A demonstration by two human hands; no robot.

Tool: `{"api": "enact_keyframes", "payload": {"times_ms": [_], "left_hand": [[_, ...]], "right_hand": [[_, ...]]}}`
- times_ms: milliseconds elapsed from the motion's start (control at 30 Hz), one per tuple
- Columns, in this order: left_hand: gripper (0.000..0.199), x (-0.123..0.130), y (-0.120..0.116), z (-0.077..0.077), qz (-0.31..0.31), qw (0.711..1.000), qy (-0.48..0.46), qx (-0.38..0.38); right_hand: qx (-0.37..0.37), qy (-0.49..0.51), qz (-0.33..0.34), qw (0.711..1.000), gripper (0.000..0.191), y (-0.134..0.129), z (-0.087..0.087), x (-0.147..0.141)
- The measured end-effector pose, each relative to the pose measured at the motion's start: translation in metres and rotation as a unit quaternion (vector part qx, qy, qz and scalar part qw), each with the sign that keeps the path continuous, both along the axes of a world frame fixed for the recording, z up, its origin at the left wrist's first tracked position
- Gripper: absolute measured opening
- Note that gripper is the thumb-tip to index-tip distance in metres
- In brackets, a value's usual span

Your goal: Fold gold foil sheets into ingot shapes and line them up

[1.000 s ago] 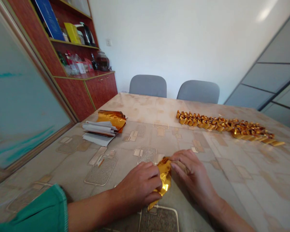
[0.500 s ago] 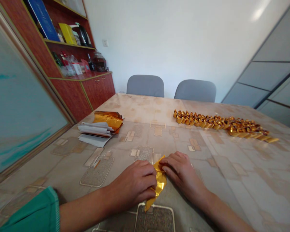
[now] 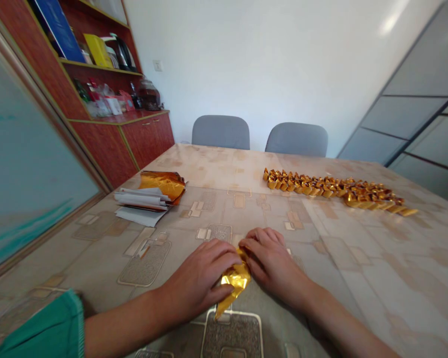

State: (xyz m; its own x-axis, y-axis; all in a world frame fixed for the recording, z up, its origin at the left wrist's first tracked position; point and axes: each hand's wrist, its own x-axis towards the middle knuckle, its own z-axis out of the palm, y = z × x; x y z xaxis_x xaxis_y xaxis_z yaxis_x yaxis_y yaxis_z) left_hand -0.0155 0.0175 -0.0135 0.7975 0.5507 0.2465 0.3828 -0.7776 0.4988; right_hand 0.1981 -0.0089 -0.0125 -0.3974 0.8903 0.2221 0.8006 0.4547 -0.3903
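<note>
The piece of gold paper (image 3: pixel 236 279) is lying slantwise on the bench (image 3: pixel 332 293), close in front of the person and between the two hands. Its near end is tapering to a point. The left hand (image 3: pixel 205 276) is nearly closing around the paper's left side, thumb low and fingers curling over the top, probably to stop it sliding. The right hand (image 3: pixel 271 258) is bending its fingers inward and pinching the far end, seemingly so that one end is being worked while the other is being steadied.

Farther off to the left, a loose stack of sheets (image 3: pixel 144 199) is sitting with some white backs and a gold face showing, perhaps kept within easy reach. To the right, folded gold pieces (image 3: pixel 321 186) are standing in close rows, apparently lined up to save room. Two grey chairs (image 3: pixel 221 133) are standing beyond the far edge.

The fingers are covering the paper's far end, so its creases there are hard to make out. The green sleeve (image 3: pixel 47 328) is running out of the picture, and the right forearm is being cut off below.
</note>
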Motion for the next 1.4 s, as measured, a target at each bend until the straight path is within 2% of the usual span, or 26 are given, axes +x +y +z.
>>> {"api": "enact_keyframes", "payload": {"times_ms": [167,233,400,467,533,600,767,867,1067,1167,1267,1400], "left_hand": [[0.051,0.0,0.0,-0.001,0.024,1.0,0.006,0.0],[0.053,-0.001,-0.001,-0.002,0.022,1.0,0.006,0.005],[0.054,0.0,-0.001,-0.004,0.031,0.999,-0.01,0.005],[0.044,0.0,-0.001,-0.003,0.044,0.999,-0.024,0.01],[0.021,0.0,0.0,0.0,0.054,0.998,-0.031,0.02],[0.005,-0.001,0.0,0.003,0.055,0.996,-0.043,0.05],[0.01,-0.007,-0.001,0.006,0.032,0.974,-0.082,0.209],[0.014,-0.007,-0.001,0.003,-0.004,0.967,-0.063,0.247],[0.021,0.0,-0.005,-0.008,-0.025,0.971,0.029,0.237],[0.016,0.0,-0.007,-0.009,-0.015,0.982,0.044,0.185],[0.013,-0.004,-0.006,-0.006,-0.023,0.993,0.031,0.115],[0.02,-0.009,-0.003,-0.002,-0.025,0.998,0.005,0.066]], "right_hand": [[-0.011,0.015,0.007,1.0,0.023,0.002,-0.002,0.004],[-0.023,0.023,0.008,0.999,0.027,0.002,-0.002,0.006],[-0.019,0.079,0.002,0.997,0.023,0.002,0.001,0.007],[0.001,0.111,0.013,0.994,0.024,0.001,0.004,0.007],[0.017,0.128,0.031,0.991,0.023,-0.001,0.008,0.007],[0.037,0.126,0.05,0.99,0.019,-0.003,0.013,0.008],[0.121,0.079,0.095,0.985,0.016,-0.013,0.021,0.015],[0.129,0.033,0.115,0.984,0.02,-0.017,0.018,0.017],[0.028,-0.042,0.136,0.989,0.016,-0.017,0.01,0.018],[-0.027,-0.046,0.135,0.989,0.014,-0.02,0.015,0.017],[-0.061,-0.04,0.133,0.988,0.004,-0.022,0.021,0.015],[-0.066,-0.036,0.121,0.99,0.013,-0.02,0.022,0.015]]}}
